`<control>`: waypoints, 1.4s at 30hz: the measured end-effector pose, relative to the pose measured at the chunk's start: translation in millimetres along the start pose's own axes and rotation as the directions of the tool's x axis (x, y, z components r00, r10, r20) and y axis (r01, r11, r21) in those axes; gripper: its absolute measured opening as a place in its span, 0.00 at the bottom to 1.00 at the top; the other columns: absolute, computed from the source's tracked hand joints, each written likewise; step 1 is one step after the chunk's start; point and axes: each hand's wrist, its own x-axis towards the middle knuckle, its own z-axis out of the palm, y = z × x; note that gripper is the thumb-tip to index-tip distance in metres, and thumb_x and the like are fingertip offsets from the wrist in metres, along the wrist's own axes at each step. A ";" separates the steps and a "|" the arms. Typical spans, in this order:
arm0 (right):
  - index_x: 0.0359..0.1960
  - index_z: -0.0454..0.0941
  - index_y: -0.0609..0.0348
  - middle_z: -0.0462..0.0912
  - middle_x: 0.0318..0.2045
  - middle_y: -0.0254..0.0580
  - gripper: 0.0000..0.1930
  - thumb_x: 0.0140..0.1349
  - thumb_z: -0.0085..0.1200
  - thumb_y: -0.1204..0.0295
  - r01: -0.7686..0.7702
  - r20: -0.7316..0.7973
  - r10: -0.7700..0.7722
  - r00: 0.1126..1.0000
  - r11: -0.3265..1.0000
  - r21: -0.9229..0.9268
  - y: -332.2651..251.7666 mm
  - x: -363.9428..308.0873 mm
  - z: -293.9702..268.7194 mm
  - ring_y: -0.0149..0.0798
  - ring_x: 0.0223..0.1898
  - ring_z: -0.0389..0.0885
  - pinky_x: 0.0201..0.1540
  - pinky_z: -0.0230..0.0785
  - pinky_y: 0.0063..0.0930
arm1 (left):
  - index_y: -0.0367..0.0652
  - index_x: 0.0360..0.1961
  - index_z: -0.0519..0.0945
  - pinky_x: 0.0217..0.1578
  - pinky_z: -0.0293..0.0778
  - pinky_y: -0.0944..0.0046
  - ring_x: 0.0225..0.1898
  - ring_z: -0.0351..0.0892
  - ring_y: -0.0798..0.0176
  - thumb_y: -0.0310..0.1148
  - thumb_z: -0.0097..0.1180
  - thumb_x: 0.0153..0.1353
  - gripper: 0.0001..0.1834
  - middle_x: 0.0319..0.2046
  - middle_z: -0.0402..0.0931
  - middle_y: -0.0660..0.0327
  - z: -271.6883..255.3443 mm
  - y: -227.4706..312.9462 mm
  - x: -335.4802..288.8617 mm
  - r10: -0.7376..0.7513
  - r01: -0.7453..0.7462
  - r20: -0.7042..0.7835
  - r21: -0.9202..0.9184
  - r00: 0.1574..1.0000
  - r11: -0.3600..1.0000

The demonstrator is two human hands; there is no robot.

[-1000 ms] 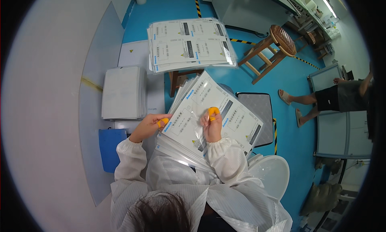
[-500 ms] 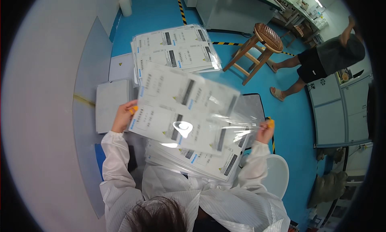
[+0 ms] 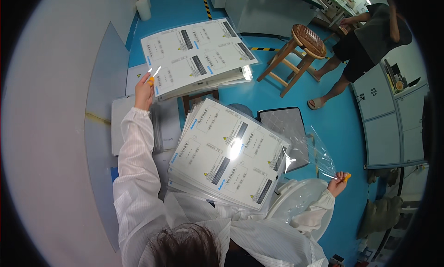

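Note:
My left hand point(image 3: 144, 92) pinches the near left corner of a printed label sheet point(image 3: 199, 54) with white panels, dark bars and yellow triangles. That sheet is over the far stack of sheets point(image 3: 233, 77), whose edges show beneath. Out at the right, my right hand point(image 3: 338, 185) is closed on a crumpled clear plastic film point(image 3: 323, 153), which trails back toward the lap. On my lap rests a fanned stack of similar label sheets point(image 3: 226, 151) with glare on top. Orange finger covers show on both hands.
A white round tub point(image 3: 319, 207) stands by my right arm, near a dark flat case point(image 3: 286, 123). Beyond is a wooden stool point(image 3: 300, 54); a person point(image 3: 356, 49) stands to its right. White boxes point(image 3: 121, 123) sit by the left wall panel point(image 3: 104, 128).
The film has come apart from the sheet. My left hand has carried the sheet forward over the far stack, while my right hand has drawn the film out to the right and nearer.

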 end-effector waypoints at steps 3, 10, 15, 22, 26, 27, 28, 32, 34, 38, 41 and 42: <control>0.30 0.63 0.62 0.63 0.23 0.38 0.07 0.67 0.37 0.74 0.003 0.039 -0.005 0.999 0.999 0.039 -3.0 -16.7 41.6 0.30 0.21 0.57 0.26 0.55 0.22 | 0.34 0.55 0.67 0.27 0.74 0.74 0.31 0.78 0.67 0.19 0.44 0.61 0.19 0.38 0.76 0.52 17.3 -1.6 24.8 0.044 -0.049 0.031 0.180 0.999 0.983; 0.35 0.65 0.62 0.62 0.22 0.35 0.06 0.67 0.41 0.72 0.039 0.261 -0.034 0.965 0.999 -0.012 -8.8 -48.2 120.3 0.27 0.19 0.55 0.23 0.54 0.20 | 0.31 0.43 0.78 0.27 0.71 0.71 0.29 0.78 0.66 0.24 0.53 0.54 0.14 0.34 0.79 0.53 11.7 -21.1 59.4 0.187 -0.113 -0.116 0.463 0.975 0.879; 0.41 0.65 0.61 0.60 0.20 0.33 0.08 0.68 0.39 0.70 -0.032 0.377 0.046 0.925 0.999 -0.042 20.1 -73.1 183.9 0.24 0.17 0.54 0.18 0.53 0.15 | 0.32 0.45 0.77 0.29 0.72 0.69 0.28 0.79 0.64 0.26 0.52 0.54 0.16 0.31 0.80 0.52 2.8 -16.1 53.2 0.207 -0.122 -0.101 0.533 0.973 0.837; 0.40 0.67 0.54 0.64 0.17 0.26 0.15 0.59 0.53 0.60 -0.374 0.369 0.539 0.757 0.821 -0.432 138.8 -135.7 245.1 0.20 0.13 0.57 0.14 0.49 0.15 | 0.35 0.48 0.75 0.34 0.73 0.69 0.33 0.78 0.65 0.25 0.53 0.53 0.19 0.36 0.80 0.56 -11.9 -11.6 -26.1 0.407 -0.309 0.081 0.786 0.910 0.535; 0.35 0.69 0.57 0.67 0.21 0.27 0.05 0.59 0.50 0.73 -0.365 0.424 0.774 0.470 0.608 -0.705 242.6 -208.5 248.4 0.21 0.18 0.62 0.20 0.54 0.15 | 0.36 0.47 0.76 0.33 0.71 0.75 0.31 0.75 0.70 0.20 0.50 0.54 0.17 0.36 0.77 0.59 -32.6 -16.6 -106.6 0.119 -0.261 0.267 0.598 0.956 0.758; 0.35 0.69 0.58 0.68 0.21 0.27 0.05 0.58 0.51 0.76 -0.290 0.497 0.771 0.398 0.619 -0.730 264.7 -225.2 248.6 0.21 0.19 0.62 0.22 0.56 0.15 | 0.36 0.47 0.76 0.33 0.70 0.75 0.31 0.75 0.70 0.20 0.49 0.55 0.17 0.36 0.77 0.59 -39.0 -16.2 -126.3 0.051 -0.234 0.334 0.535 0.941 0.812; 0.35 0.70 0.60 0.68 0.21 0.28 0.05 0.58 0.52 0.76 -0.073 0.486 0.799 0.353 0.542 -0.837 282.2 -233.9 248.8 0.21 0.20 0.62 0.23 0.57 0.15 | 0.35 0.47 0.76 0.35 0.71 0.74 0.32 0.75 0.69 0.20 0.49 0.55 0.16 0.37 0.78 0.58 -44.7 -15.8 -143.8 -0.047 -0.155 0.316 0.583 0.948 0.798; 0.33 0.73 0.64 0.69 0.19 0.30 0.04 0.57 0.53 0.77 0.208 0.547 0.757 0.358 0.506 -0.837 322.9 -247.0 255.1 0.23 0.20 0.63 0.25 0.58 0.16 | 0.33 0.46 0.76 0.39 0.72 0.71 0.36 0.78 0.65 0.21 0.50 0.56 0.16 0.39 0.78 0.53 -61.5 -14.1 -196.4 -0.254 -0.154 0.367 0.788 0.895 0.596; 0.33 0.73 0.64 0.71 0.19 0.31 0.05 0.56 0.53 0.78 0.171 0.520 0.736 0.433 0.500 -0.849 333.8 -242.2 262.7 0.23 0.21 0.63 0.26 0.59 0.17 | 0.34 0.46 0.77 0.39 0.73 0.69 0.37 0.79 0.62 0.22 0.51 0.55 0.16 0.38 0.79 0.50 -63.6 -11.2 -210.9 -0.210 -0.229 0.399 0.802 0.893 0.551; 0.34 0.73 0.63 0.70 0.19 0.30 0.05 0.55 0.54 0.78 0.152 0.502 0.726 0.470 0.493 -0.857 339.1 -243.9 275.9 0.23 0.22 0.64 0.25 0.59 0.18 | 0.34 0.45 0.77 0.38 0.74 0.68 0.36 0.80 0.61 0.20 0.52 0.52 0.17 0.35 0.79 0.48 -54.9 -0.8 -216.1 -0.115 -0.286 0.407 0.790 0.906 0.542; 0.33 0.74 0.64 0.71 0.18 0.39 0.10 0.53 0.56 0.72 0.238 0.536 0.726 0.431 0.481 -0.844 331.5 -263.9 282.8 0.34 0.19 0.70 0.25 0.63 0.25 | 0.34 0.44 0.77 0.35 0.74 0.70 0.31 0.80 0.64 0.18 0.52 0.51 0.17 0.31 0.80 0.51 -46.2 6.0 -216.0 -0.115 -0.219 0.383 0.722 0.917 0.657; 0.33 0.73 0.64 0.72 0.19 0.41 0.12 0.52 0.59 0.68 0.302 0.566 0.741 0.361 0.482 -0.823 327.0 -275.6 284.7 0.37 0.20 0.73 0.26 0.65 0.27 | 0.34 0.44 0.77 0.35 0.74 0.70 0.31 0.80 0.64 0.18 0.52 0.51 0.17 0.31 0.80 0.51 -44.5 8.1 -215.6 -0.129 -0.206 0.369 0.739 0.921 0.642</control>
